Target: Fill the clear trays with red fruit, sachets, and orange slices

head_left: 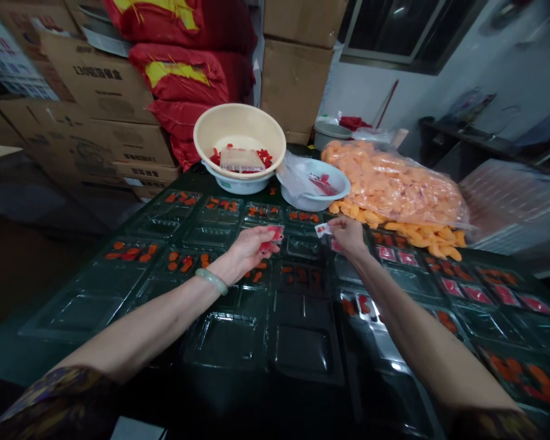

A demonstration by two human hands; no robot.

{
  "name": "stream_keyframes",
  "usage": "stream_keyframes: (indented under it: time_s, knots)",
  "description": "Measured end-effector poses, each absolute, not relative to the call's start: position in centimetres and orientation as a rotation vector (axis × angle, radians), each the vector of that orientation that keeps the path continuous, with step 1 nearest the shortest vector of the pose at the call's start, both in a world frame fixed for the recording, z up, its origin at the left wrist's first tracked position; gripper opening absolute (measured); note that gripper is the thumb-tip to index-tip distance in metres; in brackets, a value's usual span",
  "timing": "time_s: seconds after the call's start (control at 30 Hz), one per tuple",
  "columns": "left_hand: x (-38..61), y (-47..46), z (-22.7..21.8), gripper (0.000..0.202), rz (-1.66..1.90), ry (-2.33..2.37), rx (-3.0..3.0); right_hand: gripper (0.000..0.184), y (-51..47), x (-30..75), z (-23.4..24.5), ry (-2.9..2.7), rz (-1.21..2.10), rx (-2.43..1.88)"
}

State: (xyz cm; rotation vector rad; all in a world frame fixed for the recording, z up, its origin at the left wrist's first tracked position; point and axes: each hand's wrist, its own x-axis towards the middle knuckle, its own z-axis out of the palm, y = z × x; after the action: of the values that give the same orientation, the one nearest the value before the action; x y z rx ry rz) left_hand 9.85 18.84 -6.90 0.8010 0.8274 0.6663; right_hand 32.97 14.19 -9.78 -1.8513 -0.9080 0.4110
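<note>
My left hand (251, 247), with a green bangle on its wrist, is closed on a few small red sachets (275, 233) above the clear compartment trays (238, 333) on the dark table. My right hand (347, 235) pinches one small red-and-white sachet (322, 230) over a tray compartment near the white bowl (318, 190). Several tray compartments hold orange and red pieces, and some on the right hold red sachets (476, 294).
A cream basin (239, 131) with red pieces and a packet sits stacked on a white bowl at the back. A large clear bag of orange pieces (394, 183) lies back right. Cardboard boxes (96, 79) and red sacks (178, 73) stand behind the table.
</note>
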Motion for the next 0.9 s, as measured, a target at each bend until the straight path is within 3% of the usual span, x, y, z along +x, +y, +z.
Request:
stream_keyframes:
  time_s: [0.27, 0.43, 0.57, 0.9]
  knots:
    - [10.7, 18.8, -7.0, 0.011, 0.742, 0.832, 0.699, 0.011, 16.1, 30.7, -8.5, -1.075, 0.326, -2.044]
    - [12.2, 18.6, -7.1, 0.018, 0.865, 0.846, 0.612, 0.029, 12.6, 23.9, -6.6, -1.215, 0.673, -1.873]
    - [13.8, 17.2, -7.5, 0.015, 0.933, 0.842, 0.638, 0.024, 11.3, 20.3, -7.2, -0.887, 0.978, -1.545]
    - [13.7, 19.4, -7.2, 0.008, 1.081, 0.775, 0.757, 0.024, 12.3, 26.1, -7.4, -0.784, 0.888, -1.432]
